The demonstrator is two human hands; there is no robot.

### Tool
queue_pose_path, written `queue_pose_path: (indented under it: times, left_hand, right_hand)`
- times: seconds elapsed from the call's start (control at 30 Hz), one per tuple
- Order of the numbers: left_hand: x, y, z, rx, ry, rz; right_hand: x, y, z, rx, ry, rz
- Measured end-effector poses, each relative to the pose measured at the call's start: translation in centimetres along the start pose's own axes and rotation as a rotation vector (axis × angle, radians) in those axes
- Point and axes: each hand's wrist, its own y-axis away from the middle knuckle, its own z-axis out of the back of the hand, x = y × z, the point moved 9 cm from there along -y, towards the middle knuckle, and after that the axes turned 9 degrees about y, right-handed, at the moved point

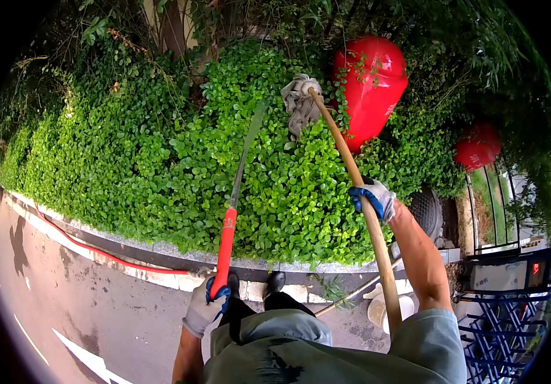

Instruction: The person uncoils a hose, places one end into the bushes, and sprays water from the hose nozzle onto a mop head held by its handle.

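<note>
My left hand (pixel 206 303), in a white and blue glove, is closed round the red handle (pixel 225 246) of a long-bladed tool. The tool's thin blade (pixel 243 160) points up and away over the green hedge (pixel 160 173). With my right hand (pixel 374 197), gloved the same way, I grip a long wooden pole (pixel 381 249). A grey rag mop head (pixel 301 105) at the pole's far end lies on the leaves, left of a large red rounded object (pixel 371 86). The pole's near end passes by my right side.
A red hose (pixel 109 257) runs along the kerb at the left. White buckets (pixel 387 312) stand on the pavement near a thin stick (pixel 352 293). Blue metal racks (pixel 502 326) are at the lower right. Behind the hedge are another red object (pixel 478 147) and a fence (pixel 494 205).
</note>
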Motion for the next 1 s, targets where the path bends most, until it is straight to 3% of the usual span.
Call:
queue_pose_path:
  times: [0.03,0.1,0.23,0.3,0.33,0.37,0.43,0.6,0.73,0.83,0.9,0.93,1.0]
  left_hand:
    - [0.6,0.4,-0.4,0.021,-0.016,0.025]
    - [1.6,0.3,-0.8,0.075,-0.06,0.058]
    - [0.3,0.8,-1.2,0.083,-0.015,0.046]
    - [1.4,0.8,-0.9,0.088,-0.029,0.069]
    - [1.9,0.8,-0.6,0.091,-0.033,0.072]
    - [2.3,0.9,-0.4,0.091,-0.036,0.078]
    - [2.3,0.7,0.1,0.094,-0.032,0.071]
    - [3.2,0.2,1.2,0.122,0.061,0.108]
    - [1.0,-0.1,1.4,0.203,0.001,0.139]
    - [3.7,-1.1,2.6,0.263,-0.049,0.147]
    - [3.5,-1.8,2.6,0.27,-0.126,-0.012]
    - [2.8,-1.8,2.7,0.275,-0.172,-0.087]
    - [1.4,-2.1,1.8,0.293,-0.124,0.035]
  right_hand:
    - [-2.1,0.4,0.5,0.008,0.047,-0.047]
    - [-3.0,-1.1,1.7,0.096,-0.383,0.02]
    - [-0.2,1.8,-1.8,0.08,-0.202,-0.055]
    - [-3.1,3.0,-1.2,0.239,-0.493,-0.182]
    - [-3.3,3.3,0.2,0.098,-0.316,-0.113]
    - [-3.3,3.9,-1.7,0.278,-0.514,-0.169]
    - [-3.1,5.6,-2.0,0.045,-0.287,-0.048]
    - [-3.5,11.2,-5.0,0.091,-0.498,0.026]
    - [-2.6,19.5,-7.3,-0.094,-0.454,0.006]
    - [-2.3,23.9,-9.6,-0.14,-0.436,-0.012]
    - [-3.1,23.2,-10.3,-0.098,-0.563,0.059]
    - [-3.9,22.2,-10.2,-0.136,-0.511,-0.005]
    - [-4.6,19.6,-11.1,-0.057,-0.679,0.063]
